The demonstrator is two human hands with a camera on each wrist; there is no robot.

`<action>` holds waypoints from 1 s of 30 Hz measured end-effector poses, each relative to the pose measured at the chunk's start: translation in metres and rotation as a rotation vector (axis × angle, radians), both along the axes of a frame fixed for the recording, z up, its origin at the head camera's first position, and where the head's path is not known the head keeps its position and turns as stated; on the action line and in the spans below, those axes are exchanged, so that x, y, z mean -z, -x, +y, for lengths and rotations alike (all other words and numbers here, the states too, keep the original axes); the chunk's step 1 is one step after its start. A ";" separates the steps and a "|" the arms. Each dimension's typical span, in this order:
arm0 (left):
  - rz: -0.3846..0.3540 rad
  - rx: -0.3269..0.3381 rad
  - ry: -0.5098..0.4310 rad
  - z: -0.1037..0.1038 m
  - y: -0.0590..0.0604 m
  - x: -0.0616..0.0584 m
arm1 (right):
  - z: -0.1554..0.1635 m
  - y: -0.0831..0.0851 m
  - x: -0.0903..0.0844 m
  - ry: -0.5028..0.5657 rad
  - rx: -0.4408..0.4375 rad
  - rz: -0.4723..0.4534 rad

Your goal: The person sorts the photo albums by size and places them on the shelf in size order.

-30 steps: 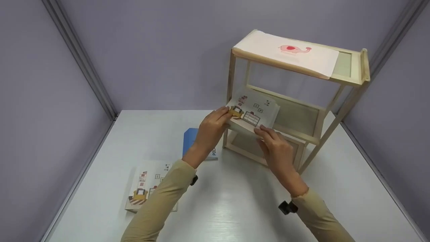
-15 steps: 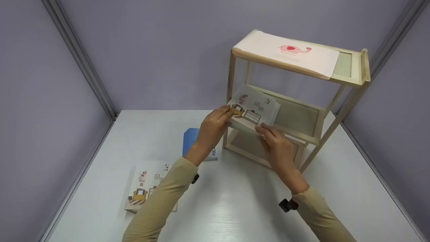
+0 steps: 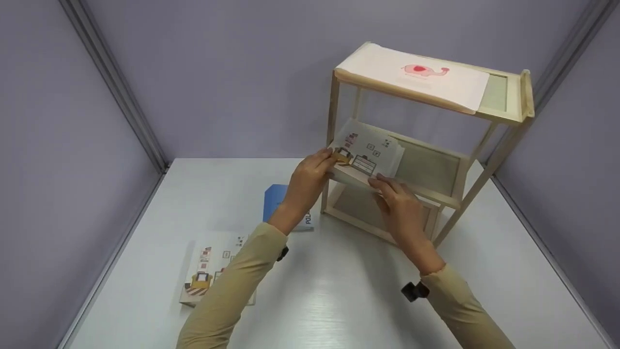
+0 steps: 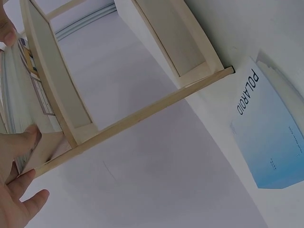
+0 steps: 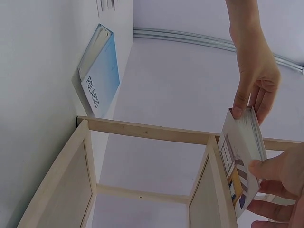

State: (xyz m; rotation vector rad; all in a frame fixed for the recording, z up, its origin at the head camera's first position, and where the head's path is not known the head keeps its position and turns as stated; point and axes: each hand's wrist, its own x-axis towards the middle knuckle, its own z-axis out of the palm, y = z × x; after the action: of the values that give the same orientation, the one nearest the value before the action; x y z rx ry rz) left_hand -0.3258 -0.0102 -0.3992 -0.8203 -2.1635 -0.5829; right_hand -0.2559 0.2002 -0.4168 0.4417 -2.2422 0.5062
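Picture book (image 3: pixel 208 268): flat on table (image 3: pixel 339 300), far left. Polaroid book (image 3: pixel 277 203): beside it. Left hand (image 3: pixel 310 179): pinches left edge of illustrated book (image 3: pixel 368 155). Book: on middle shelf of wooden rack (image 3: pixel 484 174), between hands. Right hand (image 3: pixel 399 208): fingers curled on near edge.

Lilac walls (image 3: pixel 218 72) w/ metal corner rails (image 3: pixel 116 87), white tabletop (image 3: pixel 339 300)
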 end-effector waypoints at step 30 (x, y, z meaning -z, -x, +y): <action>-0.007 -0.089 0.121 0.009 0.008 -0.001 | 0.000 0.008 -0.006 0.044 -0.010 -0.056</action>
State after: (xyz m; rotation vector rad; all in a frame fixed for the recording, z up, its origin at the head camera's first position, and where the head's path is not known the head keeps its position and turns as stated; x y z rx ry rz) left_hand -0.3336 -0.0012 -0.3977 -0.7823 -2.2465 -0.4136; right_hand -0.2635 0.2007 -0.4108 0.4208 -2.2790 0.5789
